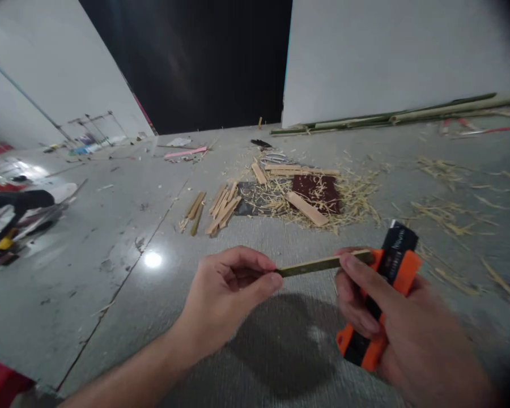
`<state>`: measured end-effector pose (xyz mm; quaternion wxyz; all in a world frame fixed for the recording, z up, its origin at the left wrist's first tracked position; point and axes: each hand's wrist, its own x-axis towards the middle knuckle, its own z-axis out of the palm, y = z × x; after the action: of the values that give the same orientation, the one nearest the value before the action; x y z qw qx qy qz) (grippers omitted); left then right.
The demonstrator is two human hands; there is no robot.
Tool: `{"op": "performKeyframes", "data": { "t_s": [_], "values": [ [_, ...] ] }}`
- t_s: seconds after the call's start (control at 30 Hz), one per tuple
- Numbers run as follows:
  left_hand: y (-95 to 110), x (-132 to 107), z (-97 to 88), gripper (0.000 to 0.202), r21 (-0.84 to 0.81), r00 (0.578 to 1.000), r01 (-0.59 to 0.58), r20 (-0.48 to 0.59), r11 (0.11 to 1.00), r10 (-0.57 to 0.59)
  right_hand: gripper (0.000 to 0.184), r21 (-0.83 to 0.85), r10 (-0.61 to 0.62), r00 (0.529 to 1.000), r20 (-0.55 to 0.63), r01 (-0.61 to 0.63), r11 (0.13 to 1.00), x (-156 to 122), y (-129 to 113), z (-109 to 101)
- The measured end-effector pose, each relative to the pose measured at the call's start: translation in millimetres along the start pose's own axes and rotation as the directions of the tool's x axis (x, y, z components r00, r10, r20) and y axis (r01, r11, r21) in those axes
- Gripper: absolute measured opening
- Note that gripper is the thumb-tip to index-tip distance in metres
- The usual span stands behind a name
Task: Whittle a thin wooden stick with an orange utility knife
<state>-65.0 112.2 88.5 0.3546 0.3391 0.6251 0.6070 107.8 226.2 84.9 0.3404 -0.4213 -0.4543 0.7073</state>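
A thin bamboo strip (pixel 310 266), green on its near side and pale along its top edge, is stretched level between both hands above the floor. My left hand (pixel 233 294) pinches its left end between thumb and fingers. Near the strip's other end, my right hand (pixel 391 317) presses it with the thumb against the fingers. That same hand is also wrapped round an orange and black tool that looks like a utility knife (pixel 408 266), tilted with its upper end pointing away. Whether a blade is out cannot be made out.
Beyond the hands, pale wooden strips (pixel 225 207) and green bamboo pieces (pixel 198 212) lie on the grey floor (pixel 153 317). Thin shavings (pixel 361 198) surround a dark red mat (pixel 331 195) bearing a wider slat (pixel 308 208). Long bamboo poles (pixel 365 120) rest along the wall.
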Motion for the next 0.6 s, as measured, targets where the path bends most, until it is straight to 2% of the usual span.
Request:
{"op": "performKeyframes", "data": {
  "t_s": [0.1,0.17,0.4,0.6],
  "values": [
    [-3,-2,-6.2,0.014,-0.174,0.994,0.089,0.078,0.981,-0.077,0.039,0.024,-0.007,0.999,-0.034,0.008,1.000,0,3,1],
    [-3,-2,-10.4,0.014,-0.234,0.989,0.122,0.109,0.965,-0.098,0.038,0.011,0.006,0.999,-0.038,-0.006,1.000,1,5,1],
    [0,-3,-12.6,0.017,-0.256,0.987,0.127,0.128,0.958,-0.097,0.042,-0.054,0.034,0.998,-0.047,-0.037,0.998,0,9,0],
    [-3,-1,-12.7,0.016,-0.281,0.992,0.105,0.102,0.954,-0.080,0.044,-0.059,0.048,0.997,-0.056,-0.051,0.997,-1,8,3]
  ]
}}
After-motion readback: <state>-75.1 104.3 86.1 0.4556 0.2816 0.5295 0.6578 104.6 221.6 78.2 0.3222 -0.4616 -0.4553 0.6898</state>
